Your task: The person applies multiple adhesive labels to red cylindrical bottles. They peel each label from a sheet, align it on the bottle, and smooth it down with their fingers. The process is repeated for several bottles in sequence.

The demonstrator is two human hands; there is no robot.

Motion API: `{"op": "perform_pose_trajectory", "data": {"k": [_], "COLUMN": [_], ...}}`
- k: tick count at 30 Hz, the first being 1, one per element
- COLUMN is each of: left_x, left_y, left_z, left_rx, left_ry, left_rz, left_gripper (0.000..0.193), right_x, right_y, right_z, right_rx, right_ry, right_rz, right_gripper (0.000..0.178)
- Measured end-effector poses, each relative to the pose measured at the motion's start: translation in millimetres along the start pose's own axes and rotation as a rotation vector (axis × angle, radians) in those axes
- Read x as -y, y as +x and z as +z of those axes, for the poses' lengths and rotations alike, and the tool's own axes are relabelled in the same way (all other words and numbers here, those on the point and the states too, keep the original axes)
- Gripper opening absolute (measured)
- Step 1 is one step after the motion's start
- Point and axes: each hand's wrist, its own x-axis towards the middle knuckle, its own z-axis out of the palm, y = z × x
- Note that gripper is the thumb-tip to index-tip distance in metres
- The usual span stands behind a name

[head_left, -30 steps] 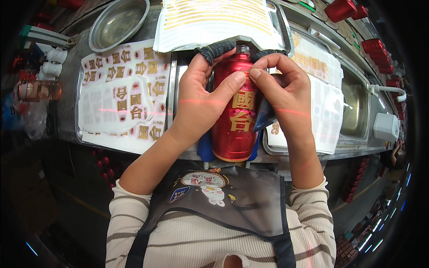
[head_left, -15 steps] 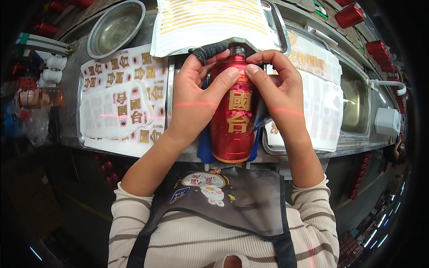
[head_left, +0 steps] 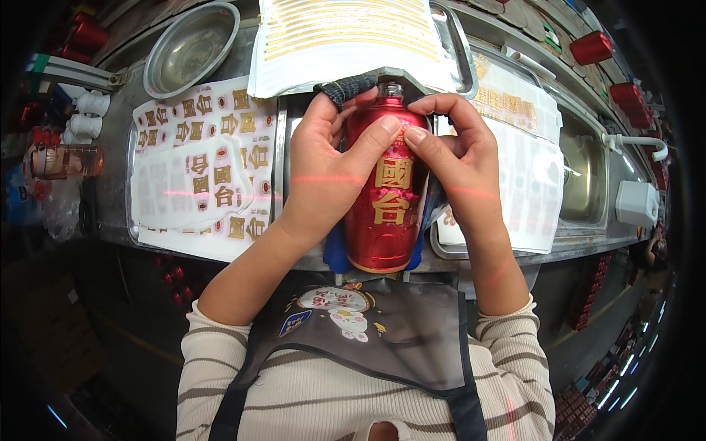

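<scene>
A shiny red bottle [head_left: 379, 246] lies in front of me on a stand with blue pads [head_left: 337, 253], its clear threaded neck pointing away. Large gold characters [head_left: 394, 173] run down its face, with a small emblem above them. My left hand [head_left: 323, 158] curls round the left shoulder of the bottle, thumb pressed by the emblem; a dark knitted sleeve [head_left: 346, 88] covers its index finger. On the other side, my right hand [head_left: 467, 151] holds the right shoulder, its thumb meeting the left thumb over the emblem. The thumbs partly hide the emblem.
Gold-printed decal sheets [head_left: 198, 128] lie in a tray at left, with more decal sheets [head_left: 526, 176] at right. Beyond the bottle is a stack of gold-striped sheets [head_left: 346, 44]. A metal bowl [head_left: 193, 48] stands far left, a sink [head_left: 586, 176] far right.
Both thumbs have slid slightly down the bottle toward me, still pressed near the emblem. The grip on the bottle is otherwise much the same.
</scene>
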Motion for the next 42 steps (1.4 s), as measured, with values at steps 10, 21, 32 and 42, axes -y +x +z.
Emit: {"op": "perform_pose_trajectory", "data": {"k": [10,21,32,42], "left_x": [2.1,3.1,4.6,9.0], "left_y": [-1.3,6.5,0.5,-0.2], "left_z": [3.3,4.0,3.6,-1.3], "left_rx": [-0.012,-0.032,-0.033,0.003], "left_ry": [0.013,0.064,-0.01,-0.029], "left_rz": [0.015,0.03,0.026,0.056], "left_gripper": [0.033,0.033,0.034,0.038], "right_x": [7.3,2.8,1.7,-1.8], "right_y": [0.9,5.2,5.5,9.5], "right_z": [4.0,-2.9,-0.3,1.9], "right_rx": [-0.009,0.05,0.025,0.035], "right_ry": [-0.025,0.073,-0.089,-0.059], "right_rz": [0.022,-0.022,-0.042,-0.075], "right_gripper": [0.013,0.015,0.019,0.018]}}
